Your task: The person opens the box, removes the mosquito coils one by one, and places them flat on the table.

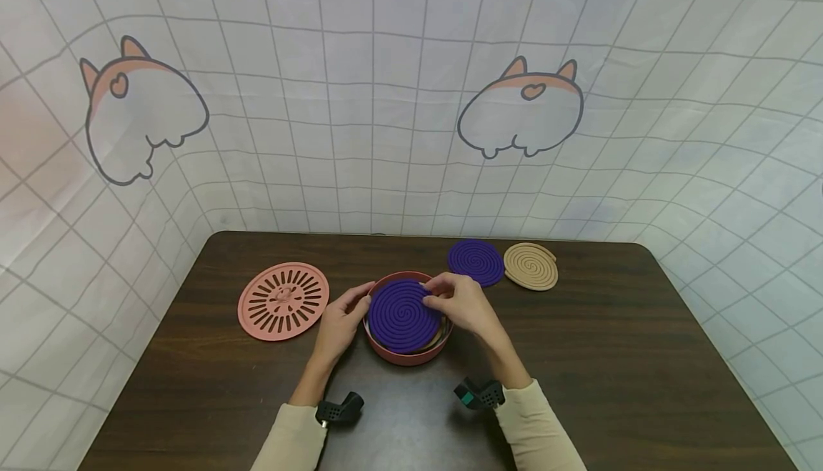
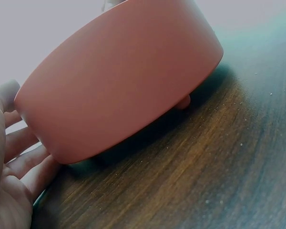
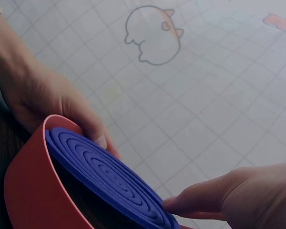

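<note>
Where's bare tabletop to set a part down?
Biggest: table right of the right hand, nearer than the tan coil. Also left of the left hand, nearer than the pink slotted lid. Crowded: centre, both hands at the red container and upper purple coil; behind-right, another purple coil beside the tan.

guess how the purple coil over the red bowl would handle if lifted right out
The purple coil is probably fairly stiff: it slants over the red bowl without obvious sag. It may be light, as the right hand pinches just its edge. Its spiral turns could flex or spread somewhat if bent.
</note>
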